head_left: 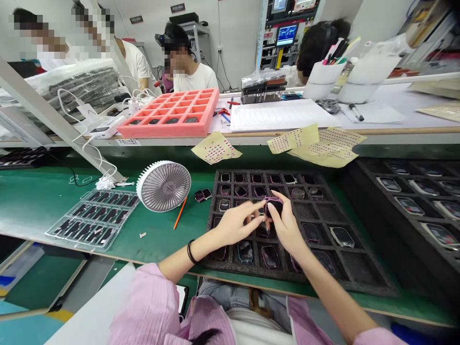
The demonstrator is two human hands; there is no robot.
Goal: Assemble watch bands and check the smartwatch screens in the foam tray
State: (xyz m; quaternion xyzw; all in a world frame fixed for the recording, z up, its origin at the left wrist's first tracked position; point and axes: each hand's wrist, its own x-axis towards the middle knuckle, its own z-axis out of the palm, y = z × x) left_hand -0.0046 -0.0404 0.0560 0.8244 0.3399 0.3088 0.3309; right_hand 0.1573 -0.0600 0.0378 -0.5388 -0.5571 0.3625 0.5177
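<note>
Over a black foam tray [354, 266], I hold up a purple-framed, dark-screened smartwatch case [274, 208]. My right hand [288, 229] grips its right side between thumb and fingers. From the left, my left hand [239, 221] has its index finger and thumb closed at the watch's near left edge; its other fingers are partly hidden. Below and around both hands, the tray's square pockets hold several more watch cases, among them a teal-edged one [245, 251] and a silver one [342, 236]. Some pockets on the tray's right side hold nothing.
A round fan [164, 186], an orange stick [180, 213] and a clear plastic tray of dark parts [95, 218] lie left. Another foam tray [391, 215] of watches stands right. A shelf ahead carries a pink foam tray [168, 128] and papers [283, 115]. People sit beyond.
</note>
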